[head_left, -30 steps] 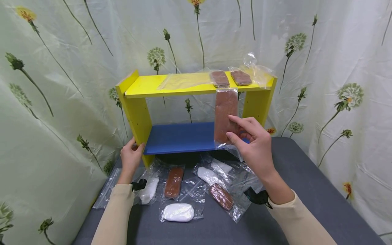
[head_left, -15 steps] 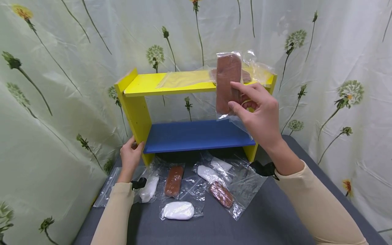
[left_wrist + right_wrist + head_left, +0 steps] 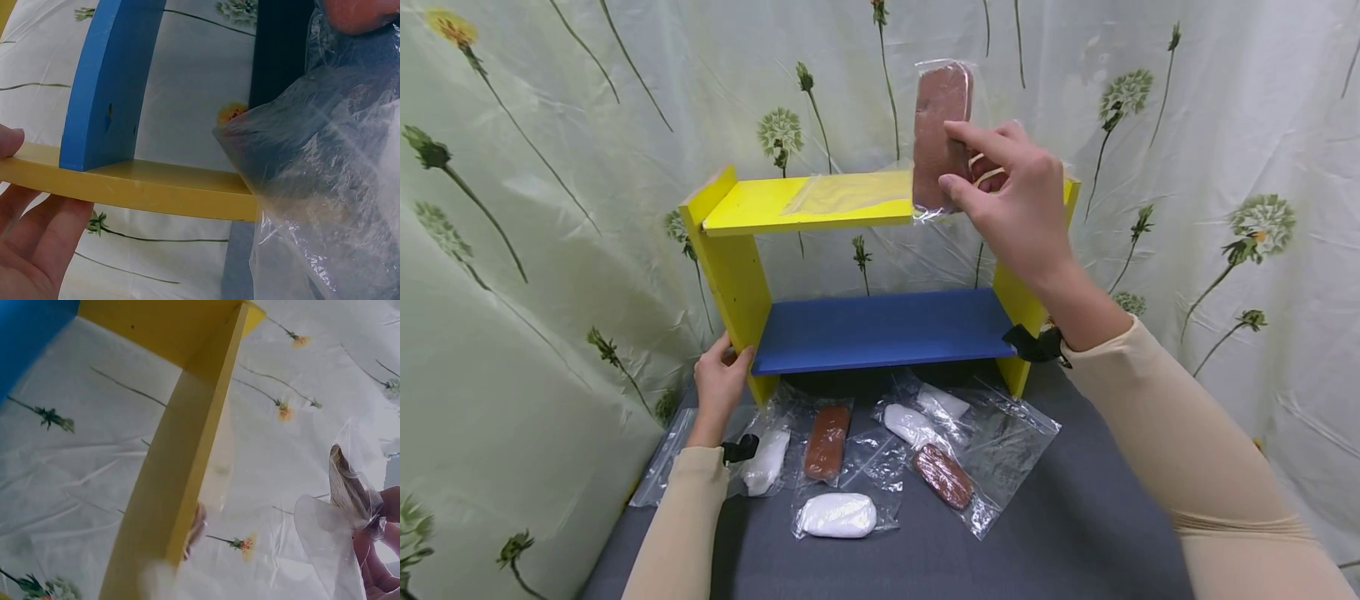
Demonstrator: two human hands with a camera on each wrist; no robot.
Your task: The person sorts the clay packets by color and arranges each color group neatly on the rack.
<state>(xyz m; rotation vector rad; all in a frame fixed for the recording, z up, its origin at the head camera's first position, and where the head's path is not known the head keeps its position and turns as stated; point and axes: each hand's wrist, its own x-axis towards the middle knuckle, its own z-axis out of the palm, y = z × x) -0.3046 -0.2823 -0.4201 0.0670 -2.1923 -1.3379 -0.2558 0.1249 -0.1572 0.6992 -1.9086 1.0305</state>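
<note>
My right hand [image 3: 1018,196] pinches a bagged brown slab [image 3: 934,125] between thumb and fingers, upright in front of and above the right part of the yellow top shelf [image 3: 820,218]. In the right wrist view the slab [image 3: 350,481] shows edge-on, with clear plastic around it. My left hand [image 3: 718,387] grips the unit's yellow left side panel [image 3: 726,283] low down; the left wrist view has the thumb on one face and the fingers of the hand [image 3: 37,244] on the other. Behind the right hand, the top shelf's right part is mostly hidden.
On the dark table [image 3: 1075,517], below the blue shelf [image 3: 880,333], lie several bagged pieces, among them a white one [image 3: 837,515], a brown one [image 3: 827,442] and another brown one [image 3: 943,476]. An empty-looking clear bag [image 3: 842,193] lies on the top shelf. Flowered curtains hang behind.
My right hand has raised the brown slab from in front of the shelf opening to above the top shelf. The left hand has kept its grip on the side panel.
</note>
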